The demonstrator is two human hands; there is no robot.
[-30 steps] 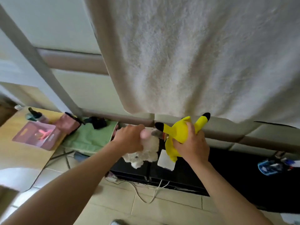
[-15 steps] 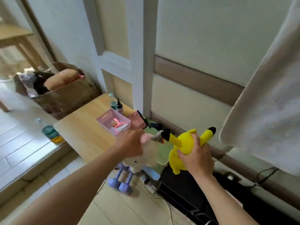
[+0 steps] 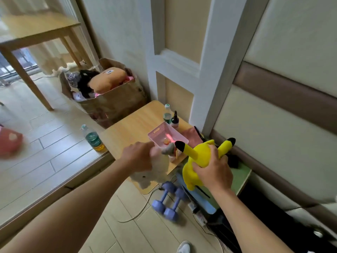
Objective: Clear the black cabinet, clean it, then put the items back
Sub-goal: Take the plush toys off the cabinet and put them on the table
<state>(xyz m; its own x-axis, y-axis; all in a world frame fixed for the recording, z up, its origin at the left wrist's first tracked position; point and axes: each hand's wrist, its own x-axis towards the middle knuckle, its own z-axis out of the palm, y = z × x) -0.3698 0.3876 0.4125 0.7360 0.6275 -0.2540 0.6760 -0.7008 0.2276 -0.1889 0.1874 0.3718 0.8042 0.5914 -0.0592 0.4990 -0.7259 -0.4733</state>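
I hold a soft toy in each hand. My left hand (image 3: 138, 156) is curled tight round the top of a white fluffy toy (image 3: 155, 172). The toy hangs down under my hand, in front of the near edge of the low wooden desk (image 3: 127, 128). It looks blurry. A small grey bit sticks up just beside my fingers.

My right hand (image 3: 213, 172) is wrapped round the back of a yellow soft toy (image 3: 201, 154) with long ears that have black tips. I hold it up in the air, just beside the white toy. One black ear tip is very near the grey bit.

The black cabinet (image 3: 259, 205) is low down on my right, against the wall. Only a dark part of it shows past my arm. Both toys are out of it and in my hands.

On the desk sits a pink basket (image 3: 160, 132) with small things in it. Behind the basket stand a clear bottle (image 3: 166, 114) and a little black spray bottle (image 3: 175, 118). Past the desk, in the corner, is a big brown paper bag (image 3: 116, 101) with an orange soft toy (image 3: 107, 79) on top.

On the floor are two purple dumbbells (image 3: 167, 199) close together under the toys. A bottle with yellow drink (image 3: 94, 139) stands by the desk's left side.
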